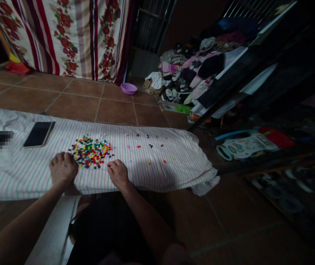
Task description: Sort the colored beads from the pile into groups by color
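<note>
A pile of small multicoloured pieces (91,151), like tiny toy bricks, lies on a striped cloth (143,176). My left hand (63,168) rests palm down at the pile's left edge, open, its fingers slightly bent and nothing visible in them. At the pile's lower right, my right hand (119,174) is closed in a pinch on a small dark purple piece (109,166). Right of the pile, little groups sorted by colour sit apart in rough rows, among them red pieces (138,146), black pieces (151,145) and orange pieces (165,161).
A phone (38,134) lies left of the pile, with a blurred-out patch farther left. Beyond the cloth-covered surface, a purple basin (129,88) stands on the tiled floor before a floral curtain (82,40). Clothes (190,70) are heaped at the back right.
</note>
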Demonstrator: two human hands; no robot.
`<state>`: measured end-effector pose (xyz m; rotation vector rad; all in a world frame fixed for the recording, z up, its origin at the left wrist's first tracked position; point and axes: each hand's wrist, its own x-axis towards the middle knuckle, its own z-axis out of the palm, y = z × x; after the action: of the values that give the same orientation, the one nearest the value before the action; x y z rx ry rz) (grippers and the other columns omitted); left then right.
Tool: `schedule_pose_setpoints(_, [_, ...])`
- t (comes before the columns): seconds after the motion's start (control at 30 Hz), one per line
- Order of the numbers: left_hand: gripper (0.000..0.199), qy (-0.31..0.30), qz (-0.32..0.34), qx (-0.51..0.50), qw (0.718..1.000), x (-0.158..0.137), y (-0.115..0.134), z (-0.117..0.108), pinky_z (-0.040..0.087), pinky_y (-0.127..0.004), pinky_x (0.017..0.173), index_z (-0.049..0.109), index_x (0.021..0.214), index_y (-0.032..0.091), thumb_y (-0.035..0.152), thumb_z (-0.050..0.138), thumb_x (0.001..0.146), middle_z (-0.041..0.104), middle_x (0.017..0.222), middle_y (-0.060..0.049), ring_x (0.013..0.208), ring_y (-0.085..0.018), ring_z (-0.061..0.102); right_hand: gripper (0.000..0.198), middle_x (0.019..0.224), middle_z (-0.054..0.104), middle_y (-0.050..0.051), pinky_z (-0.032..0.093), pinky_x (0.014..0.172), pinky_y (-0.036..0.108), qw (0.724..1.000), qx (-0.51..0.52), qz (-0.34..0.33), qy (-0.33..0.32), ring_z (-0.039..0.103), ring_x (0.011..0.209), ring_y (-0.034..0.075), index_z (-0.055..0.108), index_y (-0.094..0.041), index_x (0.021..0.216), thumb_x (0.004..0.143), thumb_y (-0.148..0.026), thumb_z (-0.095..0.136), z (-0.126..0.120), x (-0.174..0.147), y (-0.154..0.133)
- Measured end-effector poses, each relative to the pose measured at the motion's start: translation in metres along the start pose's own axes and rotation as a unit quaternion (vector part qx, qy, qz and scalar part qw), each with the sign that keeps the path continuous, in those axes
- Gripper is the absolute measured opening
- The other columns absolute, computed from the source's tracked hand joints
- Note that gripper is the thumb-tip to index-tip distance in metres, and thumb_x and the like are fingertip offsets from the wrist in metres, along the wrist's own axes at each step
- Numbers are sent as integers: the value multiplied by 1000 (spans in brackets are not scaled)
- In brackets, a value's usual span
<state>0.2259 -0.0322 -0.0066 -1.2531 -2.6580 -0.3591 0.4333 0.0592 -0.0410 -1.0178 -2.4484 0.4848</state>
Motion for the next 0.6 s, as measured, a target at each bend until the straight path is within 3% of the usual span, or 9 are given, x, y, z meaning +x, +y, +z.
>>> schedule_pose_setpoints(0.33, [22,6,-17,-21,1000,2,-1,3,38,-46,87,51,100,17,28,38,87,57,109,-14,105,-32,50,11,93,65,4,46,87,29,1000,-11,5,18,59,94,19,66,-24,96,91,-22,56,1,-1,-2])
schedule_pose_setpoints(0.6, [28,-2,-9,-15,1000,1,1,-2,39,-47,88,54,103,15,29,35,90,58,112,-20,106,-34,53,15,95,67,4,48,85,29,998,49,14,19,61,93,18,64,-23,100,93,-21,51,-5,0,1])
